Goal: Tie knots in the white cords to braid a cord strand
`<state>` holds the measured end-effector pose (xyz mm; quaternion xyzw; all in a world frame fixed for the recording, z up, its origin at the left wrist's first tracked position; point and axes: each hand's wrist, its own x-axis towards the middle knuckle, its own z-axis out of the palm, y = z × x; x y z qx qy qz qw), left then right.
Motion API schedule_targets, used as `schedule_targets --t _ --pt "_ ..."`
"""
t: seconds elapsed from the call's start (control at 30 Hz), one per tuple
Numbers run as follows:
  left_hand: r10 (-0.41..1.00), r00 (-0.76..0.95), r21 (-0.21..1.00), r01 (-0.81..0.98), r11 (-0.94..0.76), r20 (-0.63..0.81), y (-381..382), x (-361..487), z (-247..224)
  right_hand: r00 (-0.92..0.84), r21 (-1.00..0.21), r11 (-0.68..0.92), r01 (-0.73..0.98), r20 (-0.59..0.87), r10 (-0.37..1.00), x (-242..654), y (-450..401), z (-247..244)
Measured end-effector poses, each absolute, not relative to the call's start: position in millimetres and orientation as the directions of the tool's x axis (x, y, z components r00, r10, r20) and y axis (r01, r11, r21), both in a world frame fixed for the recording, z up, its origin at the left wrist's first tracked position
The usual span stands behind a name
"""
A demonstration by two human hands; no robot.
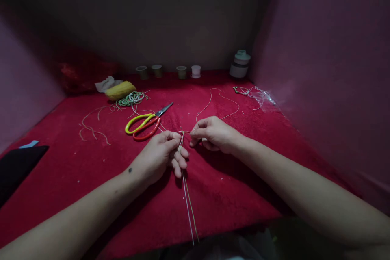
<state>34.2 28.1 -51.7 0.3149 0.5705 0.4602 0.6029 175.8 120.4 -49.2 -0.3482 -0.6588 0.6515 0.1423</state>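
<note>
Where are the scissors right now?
In the head view, the scissors lie on the red cloth, left of centre, between the left hand and the tangled cord.

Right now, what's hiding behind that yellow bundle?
A crumpled white thing pokes out behind the yellow bundle. The bundle covers the rest, so I can't tell what else is there.

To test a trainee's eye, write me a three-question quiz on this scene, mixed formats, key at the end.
1. True or false: the scissors are in the right hand.
2. Multiple choice: what do the thumb and fingers of the left hand hold?
A) The scissors
B) A spool
C) Thin cords
3. Fill in the number: ____ spools stand along the back of the red cloth.

Key: 1. False, they lie on the cloth; 2. C; 3. Four.
</note>
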Motion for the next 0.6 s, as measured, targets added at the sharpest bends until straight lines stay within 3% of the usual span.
schedule_targets --t 0.23,0.6 --pt "0.852 0.115 0.808 -0.275 0.521 -0.511 28.2 21.4 -48.8 -0.682 -0.938 -0.302 0.168 -0.332 0.651 174.5 115.5 -48.7" --pt "0.851 0.259 0.688 -0.503 0.523 -0.457 25.1 39.3 -51.9 -0.682 -0.865 -0.5 0.041 -0.39 0.618 168.1 103.8 -47.7"
